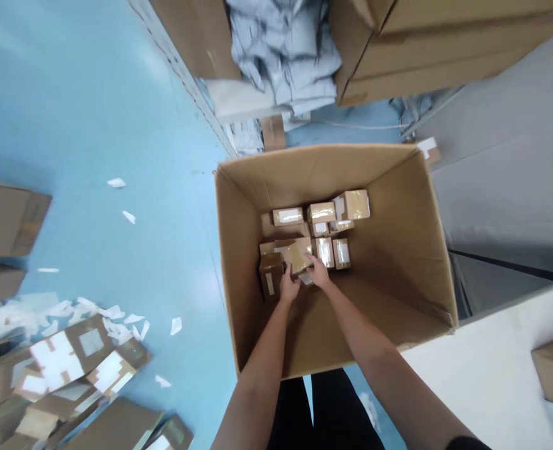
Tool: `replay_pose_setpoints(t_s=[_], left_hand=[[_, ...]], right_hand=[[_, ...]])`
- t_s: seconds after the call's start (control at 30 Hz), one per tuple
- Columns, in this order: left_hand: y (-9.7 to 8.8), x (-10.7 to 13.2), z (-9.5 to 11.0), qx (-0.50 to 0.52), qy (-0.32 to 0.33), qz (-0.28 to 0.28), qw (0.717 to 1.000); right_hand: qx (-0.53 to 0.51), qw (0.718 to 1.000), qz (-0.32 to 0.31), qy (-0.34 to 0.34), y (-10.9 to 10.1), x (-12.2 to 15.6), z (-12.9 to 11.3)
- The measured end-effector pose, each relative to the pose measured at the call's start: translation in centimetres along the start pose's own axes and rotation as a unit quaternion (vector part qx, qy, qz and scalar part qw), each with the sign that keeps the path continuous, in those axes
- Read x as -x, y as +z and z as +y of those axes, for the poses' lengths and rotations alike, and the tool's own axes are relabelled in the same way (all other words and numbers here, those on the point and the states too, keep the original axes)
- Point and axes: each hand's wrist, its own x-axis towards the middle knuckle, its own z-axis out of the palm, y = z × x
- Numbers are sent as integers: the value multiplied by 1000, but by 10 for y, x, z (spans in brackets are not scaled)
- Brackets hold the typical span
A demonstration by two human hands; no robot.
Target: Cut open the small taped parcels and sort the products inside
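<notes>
Both my arms reach down into a large open cardboard carton (323,153). Between my hands is a small taped cardboard box (298,256), tilted. My left hand (289,286) grips its near left side, and my right hand (318,271) holds its right side. Left of my left hand stands a darker brown box (270,275) with a pale label. Two labelled boxes, one (324,251) beside my right hand and another (342,253) further right, rest on the carton's floor. Several more small boxes sit behind, among them a white-labelled box (288,216) and a taped box (357,204).
A pile of labelled boxes (60,362) and paper scraps (117,312) lies on the blue floor (164,187) at left. Grey plastic bags (285,50) sit on a shelf ahead, beside big cartons (426,50). A white table (487,362) stands at right.
</notes>
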Motion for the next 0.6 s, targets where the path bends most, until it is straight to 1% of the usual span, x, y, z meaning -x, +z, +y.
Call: replay_pose_setpoints(t_s=[0.07,0.13,0.23,0.33,0.4,0.47,0.53,0.6], left_hand=[[-10,21,25,39,-16,33,999],[-21,45,51,53,-11,62,997],[-44,82,86,44,34,108,993],[-71,116,122,24,99,133,986],[-89,134,150,2,146,132,980],[-103,149,181,-19,197,118,973],[-111,165,215,-32,254,103,961],[-113,183,247,-30,311,95,945]], right_hand=[[10,1000,1,-18,-32,9,-30],[39,998,6,-48,-64,22,-61],[83,993,22,-77,-109,54,-106],[113,988,66,-87,-149,97,-139],[127,981,115,-86,-174,126,-152],[126,974,171,-82,-199,154,-157],[102,964,231,-82,-223,181,-156],[59,949,295,-90,-244,209,-152]])
